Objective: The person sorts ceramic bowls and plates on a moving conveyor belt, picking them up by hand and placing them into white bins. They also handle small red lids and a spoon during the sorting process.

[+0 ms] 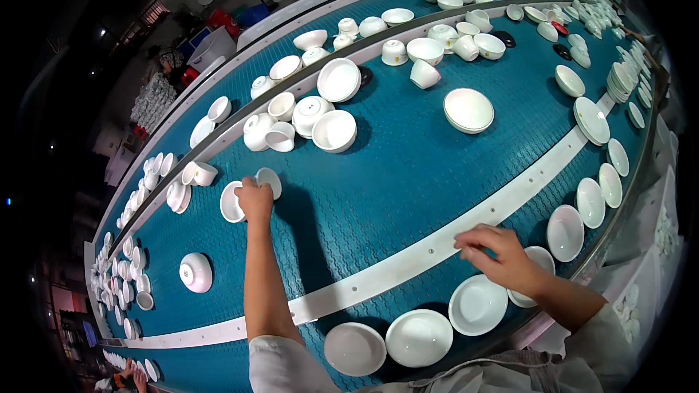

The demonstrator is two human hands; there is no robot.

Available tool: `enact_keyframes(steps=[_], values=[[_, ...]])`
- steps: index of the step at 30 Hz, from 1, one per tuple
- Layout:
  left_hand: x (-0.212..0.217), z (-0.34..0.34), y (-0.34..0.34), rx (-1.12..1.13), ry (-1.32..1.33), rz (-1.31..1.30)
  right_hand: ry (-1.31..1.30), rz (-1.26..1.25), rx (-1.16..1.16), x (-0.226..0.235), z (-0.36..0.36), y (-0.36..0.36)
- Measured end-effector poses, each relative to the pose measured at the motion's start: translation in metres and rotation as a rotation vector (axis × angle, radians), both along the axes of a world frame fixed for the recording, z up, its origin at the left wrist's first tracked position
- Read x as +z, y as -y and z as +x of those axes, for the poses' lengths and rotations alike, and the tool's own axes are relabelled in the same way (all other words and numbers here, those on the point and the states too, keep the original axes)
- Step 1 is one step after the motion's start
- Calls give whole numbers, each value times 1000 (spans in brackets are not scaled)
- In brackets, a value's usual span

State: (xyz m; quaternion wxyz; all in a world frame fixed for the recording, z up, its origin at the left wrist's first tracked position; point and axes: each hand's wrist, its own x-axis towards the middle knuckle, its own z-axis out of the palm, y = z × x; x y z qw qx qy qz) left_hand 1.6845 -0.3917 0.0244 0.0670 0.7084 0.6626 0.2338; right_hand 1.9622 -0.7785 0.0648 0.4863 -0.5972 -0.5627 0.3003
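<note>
Fingers of your left hand (255, 200) bend over between two small white vessels, touching at least one; their tips are hidden, so whether you grip both, one or neither I cannot tell. Taking that hand as the clock's centre, a white bowl (231, 204) sits at nine o'clock and a pale cup-like bowl (270, 183) at one, both tilted on the teal belt (400, 182). They look like glazed ceramic: likely light, stiff, slick and easy to chip. Pinch each wall firmly, thumb outside and fingers inside the rim, and avoid knocking edges together.

Your right hand (501, 256) hangs between three and four o'clock, near the white divider strip (429, 251), fingers loosely curled around nothing.

Farther out, an upturned bowl (195, 274) rests near seven, a cluster of bowls with one large bowl (335, 131) near two, and a lone round bowl (468, 110) beyond, also toward two. Past the strip, a deep white bowl (478, 307) lies around four, just below your right hand.
</note>
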Motion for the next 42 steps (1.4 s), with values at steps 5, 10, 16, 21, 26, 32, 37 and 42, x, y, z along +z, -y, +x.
enact_keyframes(steps=[5,10,16,21,26,32,37,42], values=[[-13,39,65,-312,122,-25,-24,-309,36,-21,4,-120],[32,119,148,-433,515,-827,72,-279,168,-50,5,-194],[12,147,65,-717,-382,402,219,-290,359,-57,20,-173],[-4,170,66,-848,-274,178,456,-117,373,-21,76,-114],[69,221,199,-1436,-140,-38,579,101,408,7,130,-41],[105,310,291,-1667,-192,-77,433,-19,376,31,194,87],[105,424,372,-1992,-93,-69,399,-61,83,27,248,217],[93,559,439,-1832,104,-198,426,69,-463,9,325,347]])
